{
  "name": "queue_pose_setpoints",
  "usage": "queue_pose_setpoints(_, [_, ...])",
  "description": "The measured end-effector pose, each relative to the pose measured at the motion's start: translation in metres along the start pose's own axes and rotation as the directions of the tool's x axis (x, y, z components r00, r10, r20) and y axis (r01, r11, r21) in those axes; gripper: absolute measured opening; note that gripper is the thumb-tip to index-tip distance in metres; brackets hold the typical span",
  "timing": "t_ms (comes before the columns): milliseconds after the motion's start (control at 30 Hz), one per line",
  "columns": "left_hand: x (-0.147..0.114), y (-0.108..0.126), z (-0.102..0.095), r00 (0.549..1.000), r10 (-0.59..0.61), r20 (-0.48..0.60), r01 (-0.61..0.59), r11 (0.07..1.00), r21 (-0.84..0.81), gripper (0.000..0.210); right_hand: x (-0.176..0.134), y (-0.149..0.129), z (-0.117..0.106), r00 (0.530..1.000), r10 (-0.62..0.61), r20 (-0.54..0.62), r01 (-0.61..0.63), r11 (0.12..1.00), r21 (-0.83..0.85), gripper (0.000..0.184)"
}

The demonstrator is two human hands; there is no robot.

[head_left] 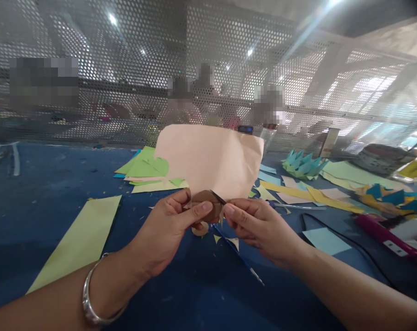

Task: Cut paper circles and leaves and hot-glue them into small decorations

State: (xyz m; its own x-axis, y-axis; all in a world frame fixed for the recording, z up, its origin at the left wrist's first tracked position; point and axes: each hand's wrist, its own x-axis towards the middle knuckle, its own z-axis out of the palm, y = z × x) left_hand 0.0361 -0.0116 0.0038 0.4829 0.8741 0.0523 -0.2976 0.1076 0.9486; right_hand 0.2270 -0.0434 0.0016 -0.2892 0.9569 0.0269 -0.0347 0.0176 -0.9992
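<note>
My left hand [180, 216] pinches a round brown cardboard piece [203, 200] against the lower edge of a large pale pink sheet of paper [208, 156]. The sheet stands up behind my hands, its left edge cut in curves. My right hand [251, 220] is closed at the cardboard's right side. From its fingertips a thin, dark, pointed blade [218, 197] reaches over the cardboard; its other end is hidden in the fingers. Below my hands lie small paper scraps [234, 242] and a blue pen-like stick [242, 259].
Left lie a long pale yellow-green strip [80, 234] and stacked green papers [146, 163]. Right are yellow strips [311, 195], a light blue square [326, 241], folded blue paper flowers [303, 164], a black cable [349, 243] and a magenta power strip [387, 236]. Perforated metal mesh [125, 82] closes the back.
</note>
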Motion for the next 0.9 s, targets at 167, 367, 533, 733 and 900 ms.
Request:
queue_pose_setpoints(167, [0.001,0.003,0.000,1.000,-0.004,0.001,0.004,1.000,0.010,0.012,-0.001,-0.003,0.001,1.000,-0.022,0.012,0.022,1.000,-0.001,0.042])
queue_pose_setpoints(367, [0.002,0.006,-0.002,1.000,-0.017,-0.011,0.018,0.999,0.027,0.014,-0.001,-0.003,-0.003,1.000,-0.019,0.006,0.019,0.998,-0.053,0.043])
queue_pose_setpoints(533, [0.001,0.007,-0.004,1.000,-0.007,-0.031,0.009,0.997,0.080,0.015,-0.001,-0.003,-0.004,1.000,-0.024,-0.013,0.023,0.994,-0.110,0.045])
queue_pose_setpoints(733, [0.002,0.011,-0.008,1.000,0.019,0.001,-0.019,0.976,0.218,0.014,0.000,0.000,-0.010,1.000,-0.030,0.005,0.030,0.985,-0.171,0.046])
queue_pose_setpoints(900, [0.004,0.013,-0.009,0.997,0.025,0.069,-0.039,0.976,0.213,0.011,0.002,0.001,-0.014,0.999,-0.013,0.035,0.021,0.973,-0.231,0.045])
